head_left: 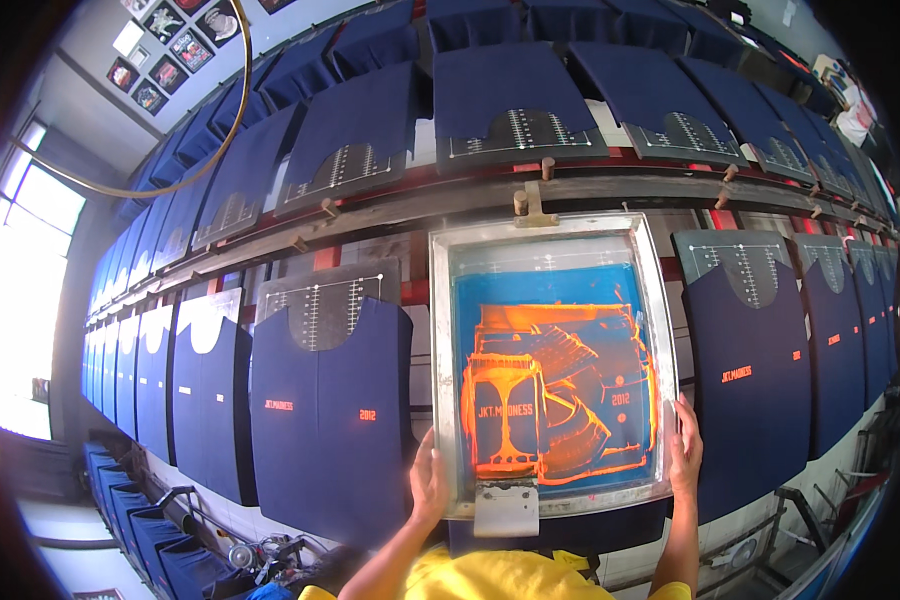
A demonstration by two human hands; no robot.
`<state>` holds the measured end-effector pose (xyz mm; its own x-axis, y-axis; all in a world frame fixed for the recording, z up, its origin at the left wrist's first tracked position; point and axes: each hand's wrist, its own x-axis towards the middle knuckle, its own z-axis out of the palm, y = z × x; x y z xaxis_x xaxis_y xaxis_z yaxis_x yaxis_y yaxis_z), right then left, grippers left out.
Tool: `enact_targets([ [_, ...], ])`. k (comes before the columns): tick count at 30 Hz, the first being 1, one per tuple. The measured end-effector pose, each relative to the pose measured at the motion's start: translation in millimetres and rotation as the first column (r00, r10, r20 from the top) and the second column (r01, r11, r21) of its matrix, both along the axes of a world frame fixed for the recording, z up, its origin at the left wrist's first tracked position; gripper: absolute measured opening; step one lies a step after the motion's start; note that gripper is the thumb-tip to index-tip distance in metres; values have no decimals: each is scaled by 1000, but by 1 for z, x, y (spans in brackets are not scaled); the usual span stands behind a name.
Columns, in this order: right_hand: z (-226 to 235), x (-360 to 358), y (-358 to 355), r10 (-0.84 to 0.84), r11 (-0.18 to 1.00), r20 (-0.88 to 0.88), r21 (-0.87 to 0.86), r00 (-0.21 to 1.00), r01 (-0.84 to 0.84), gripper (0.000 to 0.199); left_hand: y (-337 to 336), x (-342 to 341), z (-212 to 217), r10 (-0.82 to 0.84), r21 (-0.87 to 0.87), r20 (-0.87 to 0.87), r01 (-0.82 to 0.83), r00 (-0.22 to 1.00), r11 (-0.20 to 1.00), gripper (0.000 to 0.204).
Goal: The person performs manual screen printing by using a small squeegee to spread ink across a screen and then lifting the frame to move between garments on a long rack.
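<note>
A screen printing frame (443, 330) with pale metal edges lies before me over a shirt board. Its blue mesh (560, 285) carries smeared orange ink (570, 460). My left hand (428, 480) grips the frame's left side near the lower corner, fingers partly hidden by the edge. On the opposite side, my right hand (685, 450) holds the right edge, fingers along its outside. A pale metal plate (507, 508) sits across the frame's near edge. Dark blue cloth shows below that edge; most of the board underneath is hidden by the frame.
Navy shirts on boards flank the frame, one at left (330, 430) and one at right (745, 400), both bearing small orange prints. More shirts (510, 85) line the far row behind a dark rail (370, 205) with metal stops (521, 203). A curved hose (242, 90) hangs upper left.
</note>
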<state>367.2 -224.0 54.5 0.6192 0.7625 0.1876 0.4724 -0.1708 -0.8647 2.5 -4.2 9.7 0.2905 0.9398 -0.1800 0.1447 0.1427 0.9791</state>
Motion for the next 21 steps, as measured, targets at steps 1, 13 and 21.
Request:
enact_targets([
  [1, -1, 0, 0, 1, 1000, 1, -3, 1000, -1, 60, 1, 2, 1, 12, -2, 1, -12, 1000, 1000, 51],
  [13, 1, -1, 1, 39, 998, 75, -61, 996, -34, 67, 1, 2, 2, -5, -132, -107, -9, 994, 991, 48],
  [21, 0, -1, 2, 0, 1000, -55, -27, 998, -1, 76, -1, 1, 13, -25, -94, 66, 31, 998, 995, 55],
])
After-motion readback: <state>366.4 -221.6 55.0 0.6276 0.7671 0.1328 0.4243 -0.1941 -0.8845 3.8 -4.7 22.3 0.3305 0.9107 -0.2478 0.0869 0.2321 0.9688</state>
